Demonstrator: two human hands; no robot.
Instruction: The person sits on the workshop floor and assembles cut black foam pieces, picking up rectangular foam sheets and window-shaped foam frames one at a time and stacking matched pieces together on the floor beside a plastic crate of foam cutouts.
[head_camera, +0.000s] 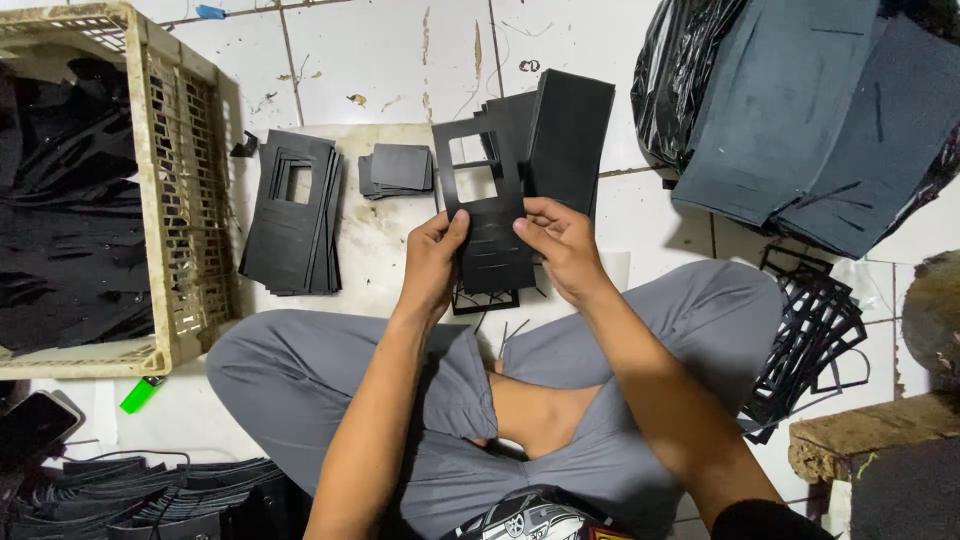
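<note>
At the far left of the frame we see a cream plastic lattice crate (190, 230) filled with crumpled black sheet scraps (70, 200). Just right of it, on the white tiled floor (380, 50), lies a stack of black foam cards with rectangular windows cut out (290, 215), and beside that, further up, a small pile of black foam rectangles (398, 168). A green lighter-like object (139, 396) sits below the crate, and bundles of black cut strips (150, 495) fill the lower left corner.

In the middle of the frame, our left hand (432, 262) grips the left edge of a black foam card with a square window cut near its top (485, 215); the thumb presses on the front face and the other fingers are curled behind, closed on the card. Our right hand (560, 245) holds the same card at its right edge, thumb on the front and fingers wrapped round the back, likewise closed on it. The card stands upright between the two hands, above our crossed legs in grey trousers (300, 380), with more black foam pieces (565, 135) standing just behind it.

To the right, dark grey foam sheets (800, 120) rest on a black plastic bag (680, 70) in the upper right. Below them lies a heap of black cut-out frames (815, 330).
</note>
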